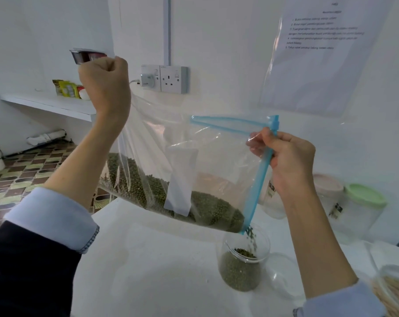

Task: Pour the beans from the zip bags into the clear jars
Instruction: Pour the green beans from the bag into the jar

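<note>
A clear zip bag [217,161] with a blue zipper strip hangs tilted in the air, green beans [205,207] lying along its lower side. My left hand [104,85] grips the bag's bottom corner, raised high at the left. My right hand [287,161] pinches the zipper edge at the right. Beans stream from the bag's low open corner into a clear jar [242,264] standing on the white table [148,271]. The jar holds green beans over roughly its lower half.
Behind my right hand stand a jar with a pink lid [329,186] and one with a green lid [363,197]. A container of pale grains [393,291] sits at the right edge. A clear lid [283,273] lies beside the jar. A wall socket [171,78] and a shelf [49,106] lie behind.
</note>
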The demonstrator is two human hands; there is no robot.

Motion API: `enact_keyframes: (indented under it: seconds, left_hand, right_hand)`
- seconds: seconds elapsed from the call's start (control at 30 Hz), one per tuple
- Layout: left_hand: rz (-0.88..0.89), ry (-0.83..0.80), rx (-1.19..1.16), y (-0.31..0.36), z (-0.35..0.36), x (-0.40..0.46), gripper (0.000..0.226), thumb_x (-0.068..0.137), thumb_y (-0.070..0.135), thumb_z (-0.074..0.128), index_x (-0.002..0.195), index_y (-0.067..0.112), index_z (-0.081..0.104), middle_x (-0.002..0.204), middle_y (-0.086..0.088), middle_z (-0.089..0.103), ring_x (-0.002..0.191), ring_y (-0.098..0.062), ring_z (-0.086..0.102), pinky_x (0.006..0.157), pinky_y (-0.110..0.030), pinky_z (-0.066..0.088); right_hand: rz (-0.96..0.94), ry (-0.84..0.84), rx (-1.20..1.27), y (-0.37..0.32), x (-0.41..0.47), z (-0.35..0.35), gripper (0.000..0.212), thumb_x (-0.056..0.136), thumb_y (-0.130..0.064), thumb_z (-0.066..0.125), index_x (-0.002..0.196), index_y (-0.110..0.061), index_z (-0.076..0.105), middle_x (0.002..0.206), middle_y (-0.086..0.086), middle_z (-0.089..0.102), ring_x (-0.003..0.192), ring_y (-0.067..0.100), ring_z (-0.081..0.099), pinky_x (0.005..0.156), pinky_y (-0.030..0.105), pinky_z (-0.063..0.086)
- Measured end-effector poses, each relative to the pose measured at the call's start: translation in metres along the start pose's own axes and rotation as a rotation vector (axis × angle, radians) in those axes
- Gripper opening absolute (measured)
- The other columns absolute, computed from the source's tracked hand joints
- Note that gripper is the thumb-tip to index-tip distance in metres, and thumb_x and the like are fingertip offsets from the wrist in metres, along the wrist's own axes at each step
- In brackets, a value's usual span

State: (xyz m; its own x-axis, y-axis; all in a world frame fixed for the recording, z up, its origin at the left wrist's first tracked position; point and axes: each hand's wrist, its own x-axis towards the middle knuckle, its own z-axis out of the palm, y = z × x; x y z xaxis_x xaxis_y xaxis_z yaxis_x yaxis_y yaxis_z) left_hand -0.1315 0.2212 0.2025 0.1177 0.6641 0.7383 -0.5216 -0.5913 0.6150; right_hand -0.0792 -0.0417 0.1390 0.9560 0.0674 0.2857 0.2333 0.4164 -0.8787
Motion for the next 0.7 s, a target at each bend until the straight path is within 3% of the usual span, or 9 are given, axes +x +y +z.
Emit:
enact_keyframes:
  seconds: [0.3,0.7]
  left_hand:
    - [0.009,0.005,0.004,0.0030,0.0005,-0.0005,0.047,0.074,0.004,0.045,0.041,0.024,0.020,0.033,0.011,0.014,0.049,-0.017,0.012,0.053,-0.018,0.028]
    - [-0.024,0.002,0.003,-0.0014,-0.0048,0.0041,0.050,0.074,0.004,0.045,0.031,0.021,0.027,0.032,0.011,0.013,0.046,-0.014,0.011,0.059,-0.018,0.032]
  right_hand:
    - [0.020,0.012,0.031,0.0006,-0.0002,-0.0020,0.014,0.085,-0.002,0.066,0.072,0.001,0.067,0.065,0.009,0.071,0.059,0.019,0.068,0.066,0.026,0.057]
    - [0.020,0.010,0.027,-0.0038,0.0012,0.0023,0.012,0.084,-0.003,0.067,0.074,0.001,0.068,0.070,0.012,0.071,0.062,0.021,0.069,0.066,0.026,0.057]
